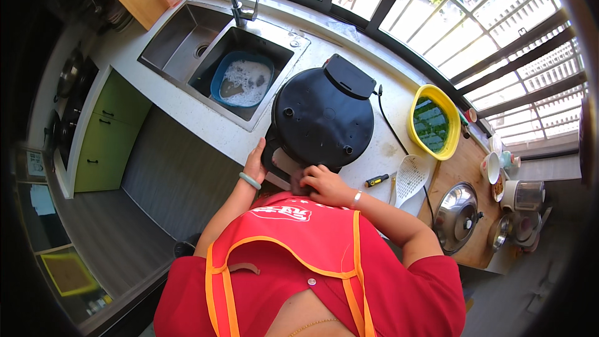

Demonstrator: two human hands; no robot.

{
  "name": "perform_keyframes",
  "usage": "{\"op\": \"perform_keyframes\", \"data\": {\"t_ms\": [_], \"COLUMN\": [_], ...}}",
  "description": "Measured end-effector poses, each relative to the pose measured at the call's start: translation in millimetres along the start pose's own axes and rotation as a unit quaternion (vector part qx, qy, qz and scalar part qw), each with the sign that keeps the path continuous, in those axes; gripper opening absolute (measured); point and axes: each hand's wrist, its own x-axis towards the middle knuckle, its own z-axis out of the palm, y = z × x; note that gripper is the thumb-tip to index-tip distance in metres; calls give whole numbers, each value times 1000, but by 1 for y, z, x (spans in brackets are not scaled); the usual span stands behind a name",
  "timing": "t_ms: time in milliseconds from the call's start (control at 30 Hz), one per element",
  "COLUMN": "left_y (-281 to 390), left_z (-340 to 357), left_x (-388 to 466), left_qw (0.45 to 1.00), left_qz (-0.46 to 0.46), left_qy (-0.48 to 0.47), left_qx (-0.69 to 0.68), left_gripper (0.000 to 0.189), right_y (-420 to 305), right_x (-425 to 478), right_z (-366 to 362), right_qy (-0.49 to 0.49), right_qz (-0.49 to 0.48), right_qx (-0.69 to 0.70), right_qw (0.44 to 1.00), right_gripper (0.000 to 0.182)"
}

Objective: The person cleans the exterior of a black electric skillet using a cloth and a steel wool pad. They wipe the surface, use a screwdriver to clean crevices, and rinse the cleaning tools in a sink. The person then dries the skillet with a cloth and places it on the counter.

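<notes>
A round black electric appliance [327, 117], with short feet and a hinge cover facing up, stands tilted on the white counter [210, 128]. My left hand [255, 164], with a pale green bangle above it, grips the appliance's near left edge by the handle. My right hand [325, 184] is bent at the near rim, its fingers around a brownish cloth [299, 182] that is partly hidden. A black power cord [393, 128] runs from the hinge cover along the counter. To the right lies a black and yellow screwdriver [376, 180], beside a white slotted skimmer [412, 175].
Left of the appliance, a blue basin [217, 82] of suds sits in the double sink [164, 63]. A yellow basin [451, 124] of water, a steel lid [456, 215] and a bowl [490, 167] stand at right. Barred windows [421, 14] line the far side.
</notes>
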Motion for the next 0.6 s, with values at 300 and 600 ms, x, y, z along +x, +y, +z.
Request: {"op": "perform_keyframes", "data": {"t_ms": [300, 600], "left_y": [20, 76], "left_z": [11, 33], "left_x": [5, 11], "left_qw": [979, 982], "left_qz": [25, 67], "left_qy": [14, -1], "left_qx": [201, 177], "left_gripper": [43, 33], "right_y": [60, 50], "right_x": [-61, -49], "right_z": [-109, -27], "right_qy": [57, 286], "right_qz": [293, 389], "right_qx": [-89, 266], "right_qw": [950, 834], "right_gripper": [24, 61]}}
